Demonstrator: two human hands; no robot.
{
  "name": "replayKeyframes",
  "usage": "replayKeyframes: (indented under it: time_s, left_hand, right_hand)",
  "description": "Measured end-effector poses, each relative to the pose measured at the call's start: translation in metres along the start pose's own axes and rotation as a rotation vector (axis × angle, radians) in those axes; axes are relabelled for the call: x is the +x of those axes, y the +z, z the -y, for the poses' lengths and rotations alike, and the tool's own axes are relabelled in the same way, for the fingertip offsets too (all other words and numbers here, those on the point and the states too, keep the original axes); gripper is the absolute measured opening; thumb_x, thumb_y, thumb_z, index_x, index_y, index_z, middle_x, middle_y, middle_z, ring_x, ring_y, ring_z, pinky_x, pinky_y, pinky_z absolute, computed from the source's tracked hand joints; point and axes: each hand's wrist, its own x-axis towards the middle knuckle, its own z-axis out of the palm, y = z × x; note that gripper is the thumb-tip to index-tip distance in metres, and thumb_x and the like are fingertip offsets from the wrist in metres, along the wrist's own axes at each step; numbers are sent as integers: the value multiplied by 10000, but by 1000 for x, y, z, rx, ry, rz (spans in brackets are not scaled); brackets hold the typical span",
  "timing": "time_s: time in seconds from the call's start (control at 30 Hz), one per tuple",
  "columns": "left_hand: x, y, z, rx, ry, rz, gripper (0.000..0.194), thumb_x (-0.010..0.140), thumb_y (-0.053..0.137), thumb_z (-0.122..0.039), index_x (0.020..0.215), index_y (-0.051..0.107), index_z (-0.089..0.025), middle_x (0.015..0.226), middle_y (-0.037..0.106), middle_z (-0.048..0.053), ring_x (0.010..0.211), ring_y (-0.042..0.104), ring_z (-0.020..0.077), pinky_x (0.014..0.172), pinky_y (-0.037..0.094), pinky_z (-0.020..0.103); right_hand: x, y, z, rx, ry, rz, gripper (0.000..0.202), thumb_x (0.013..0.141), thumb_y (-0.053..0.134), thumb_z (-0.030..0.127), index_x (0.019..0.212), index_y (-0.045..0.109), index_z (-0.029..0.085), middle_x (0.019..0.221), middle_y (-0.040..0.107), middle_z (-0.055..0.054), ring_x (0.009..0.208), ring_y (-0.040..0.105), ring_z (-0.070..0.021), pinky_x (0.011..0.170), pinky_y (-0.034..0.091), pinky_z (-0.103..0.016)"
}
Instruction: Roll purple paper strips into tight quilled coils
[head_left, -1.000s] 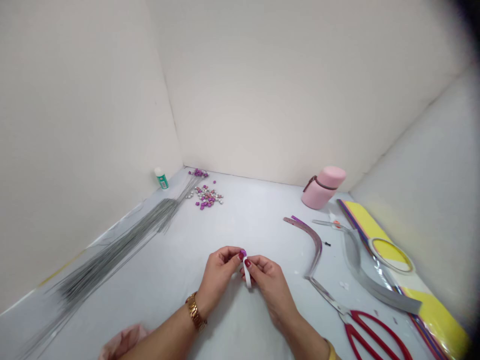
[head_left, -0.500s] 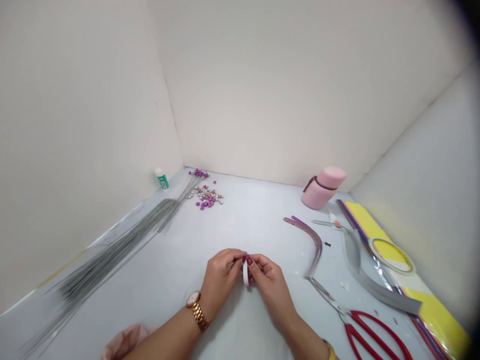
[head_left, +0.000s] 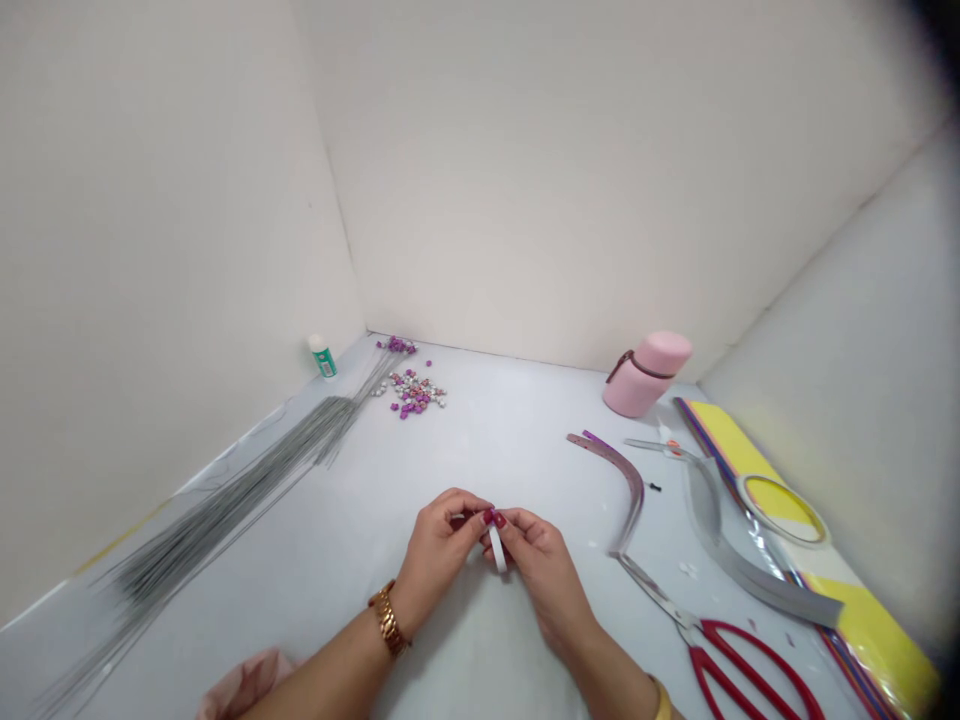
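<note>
Both hands meet near the lower middle of the white table. My left hand (head_left: 444, 540), with a gold watch band on its wrist, pinches one end of a narrow paper strip (head_left: 497, 550). From the other side, my right hand (head_left: 541, 560) pinches the same strip, its thumb beside the left thumb. The strip's white side shows as it hangs below the fingertips, and a bit of purple is visible at the pinch. Fingers hide most of the folded end.
Thin grey wires (head_left: 247, 500) lie at left, near small purple and silver stars (head_left: 416, 395) and a glue stick (head_left: 322, 356). To the right are curved strips (head_left: 630, 485), red-handled scissors (head_left: 739, 665), a pink bottle (head_left: 646, 375), a tape roll (head_left: 784, 508) and yellow sheets (head_left: 877, 630).
The hanging strip has tilted, its lower end shifting slightly right. My left hand and wrist have turned a little, so the watch face no longer shows.
</note>
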Motion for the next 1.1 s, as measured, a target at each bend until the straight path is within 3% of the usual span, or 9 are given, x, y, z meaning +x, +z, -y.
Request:
replayKeyframes:
  time_s: [0.23, 0.4, 0.67, 0.87, 1.1]
  left_hand:
    - [-3, 5, 3, 51, -19, -89, 124, 786, 484, -232, 783, 573, -146, 614, 602, -2, 466, 566, 109, 486, 471, 229]
    - [-4, 3, 5, 159, 92, -127, 115, 766, 506, -173, 754, 620, -172, 745, 621, 29, 681, 588, 148, 639, 463, 260]
    - [-6, -2, -4, 239, 238, -9, 169, 775, 505, -163, 824, 662, -202, 840, 620, 55, 819, 563, 174, 761, 445, 293]
    - [-4, 2, -2, -50, -5, -45, 170, 761, 550, -260, 872, 623, -154, 846, 622, 63, 665, 596, 147, 651, 488, 272]
    - [-3, 2, 0, -105, -63, -27, 135, 761, 547, -249, 765, 602, -125, 650, 601, 25, 581, 559, 121, 581, 464, 236]
  right_hand:
    - [-1, 2, -2, 20, 41, 11, 196, 720, 624, 320, 704, 631, 125, 595, 628, -22, 534, 520, -103, 537, 369, -211]
    - [-1, 2, 1, 53, 58, 30, 215, 732, 607, 335, 748, 641, 124, 608, 629, -26, 524, 522, -98, 524, 367, -206]
    - [-2, 2, 5, 182, 81, -2, 247, 709, 625, 381, 742, 653, 138, 579, 619, -15, 503, 528, -108, 522, 389, -212]
    - [-1, 2, 5, 121, 56, -17, 230, 718, 622, 359, 806, 647, 148, 616, 628, -13, 536, 539, -117, 542, 397, -220]
    - [-1, 1, 1, -2, 20, -48, 264, 708, 620, 388, 717, 641, 125, 600, 634, -27, 528, 530, -117, 515, 392, -215]
